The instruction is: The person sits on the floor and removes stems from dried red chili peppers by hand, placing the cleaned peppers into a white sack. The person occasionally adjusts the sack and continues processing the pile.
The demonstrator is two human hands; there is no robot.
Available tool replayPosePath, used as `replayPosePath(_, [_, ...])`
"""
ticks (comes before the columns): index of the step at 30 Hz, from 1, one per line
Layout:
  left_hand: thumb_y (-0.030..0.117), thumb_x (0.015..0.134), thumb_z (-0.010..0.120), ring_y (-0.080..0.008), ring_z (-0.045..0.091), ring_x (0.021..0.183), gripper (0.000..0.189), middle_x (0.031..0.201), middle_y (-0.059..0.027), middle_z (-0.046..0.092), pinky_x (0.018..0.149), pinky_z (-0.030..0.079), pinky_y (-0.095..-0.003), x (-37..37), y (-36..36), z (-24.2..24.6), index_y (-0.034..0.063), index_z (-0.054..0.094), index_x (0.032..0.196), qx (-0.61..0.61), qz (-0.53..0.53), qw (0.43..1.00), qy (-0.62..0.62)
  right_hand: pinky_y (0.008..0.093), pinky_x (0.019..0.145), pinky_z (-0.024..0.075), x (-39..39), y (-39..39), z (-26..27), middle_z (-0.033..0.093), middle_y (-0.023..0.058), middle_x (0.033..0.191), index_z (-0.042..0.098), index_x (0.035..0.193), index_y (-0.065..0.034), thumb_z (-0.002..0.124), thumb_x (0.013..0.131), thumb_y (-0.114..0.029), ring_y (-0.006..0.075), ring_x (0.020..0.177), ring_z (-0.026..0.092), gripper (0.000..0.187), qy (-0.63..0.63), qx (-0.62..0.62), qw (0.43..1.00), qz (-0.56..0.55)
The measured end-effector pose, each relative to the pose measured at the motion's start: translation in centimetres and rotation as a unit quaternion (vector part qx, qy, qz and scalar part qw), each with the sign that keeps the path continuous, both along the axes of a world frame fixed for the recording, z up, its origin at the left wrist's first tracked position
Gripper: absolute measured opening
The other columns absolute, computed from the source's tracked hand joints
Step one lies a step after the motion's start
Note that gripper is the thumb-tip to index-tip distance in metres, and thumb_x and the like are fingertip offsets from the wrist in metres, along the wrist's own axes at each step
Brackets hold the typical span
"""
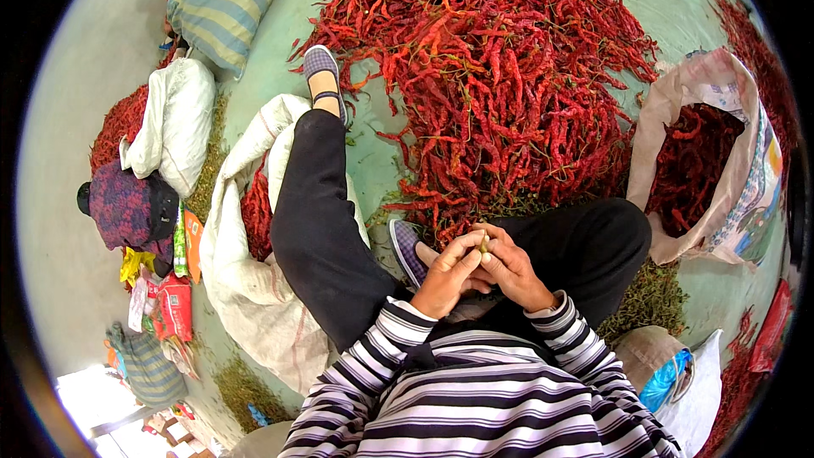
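My left hand [447, 275] and my right hand [512, 268] meet above my lap. Their thumbs and fingertips pinch a small brownish-green piece [484, 245], which looks like a chili stem; the fingers hide part of it. Just beyond both hands spreads a large heap of red chili peppers [509, 89], long and wrinkled, many with stems. Its near edge reaches my folded leg [585, 235] and one checked shoe [408, 251]. A strip of loose greenish stems [540, 207] lies along that edge, partly covered by peppers.
On my left, a white woven sack [254, 305] holds red peppers, with my extended leg [311, 222] against it. An open printed sack [645, 159] on the right contains darker peppers. Discarded stems [655, 299] lie behind my right knee. A striped sack [219, 6] stands far left, beside a partly visible person.
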State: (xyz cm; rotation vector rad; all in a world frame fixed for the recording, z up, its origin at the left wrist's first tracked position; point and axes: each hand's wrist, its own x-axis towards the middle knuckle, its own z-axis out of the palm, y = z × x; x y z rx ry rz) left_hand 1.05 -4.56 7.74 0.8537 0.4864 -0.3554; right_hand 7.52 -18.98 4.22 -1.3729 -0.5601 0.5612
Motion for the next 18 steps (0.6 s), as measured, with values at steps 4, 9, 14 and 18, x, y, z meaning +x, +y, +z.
replayPosePath(4, [0.007,0.088,0.052,-0.0245,0.063,0.077,0.021,0.108,-0.0139,0.057,0.064,0.051,-0.0312,0.0,2.1,2.3,0.0022,0.054,0.109,0.588,-0.064,0.762,-0.265,0.0302,0.083,0.0425,1.3,-1.3,0.9,0.058,0.0130,0.102,0.058,0.090,0.0004,0.052,0.090,-0.009,0.0207,0.096,0.056,0.011,-0.029,-0.120,0.992,0.028])
replayPosePath(9, [0.007,0.085,0.049,-0.0327,0.062,0.080,0.032,0.104,-0.0190,0.058,0.064,0.051,-0.0390,-0.7,2.1,2.3,0.0000,0.047,0.116,0.637,-0.291,0.651,-0.291,0.0391,0.065,0.0476,1.1,-0.3,1.7,0.061,0.0210,0.082,0.059,0.089,0.0021,0.059,0.084,-0.014,0.0362,0.075,0.060,0.016,-0.126,-0.119,0.964,0.202])
replayPosePath(14, [0.012,0.085,0.052,-0.0384,0.060,0.072,0.029,0.079,-0.0225,0.060,0.059,0.049,-0.0442,0.1,3.6,2.9,-0.0016,0.047,0.110,0.591,-0.387,0.665,-0.241,0.0445,0.062,0.0453,3.3,0.8,1.9,0.059,0.0231,0.076,0.061,0.085,0.0011,0.056,0.083,-0.020,0.0405,0.069,0.058,0.022,-0.141,-0.149,0.917,0.341])
replayPosePath(18, [0.014,0.085,0.053,-0.0395,0.058,0.060,0.020,0.065,-0.0213,0.056,0.053,0.047,-0.0459,0.2,4.2,1.7,0.0004,0.047,0.098,0.632,-0.393,0.615,-0.260,0.0425,0.061,0.0451,4.8,1.6,0.8,0.058,0.0242,0.074,0.060,0.084,0.0009,0.055,0.083,-0.021,0.0397,0.068,0.058,0.022,-0.116,-0.139,0.909,0.375])
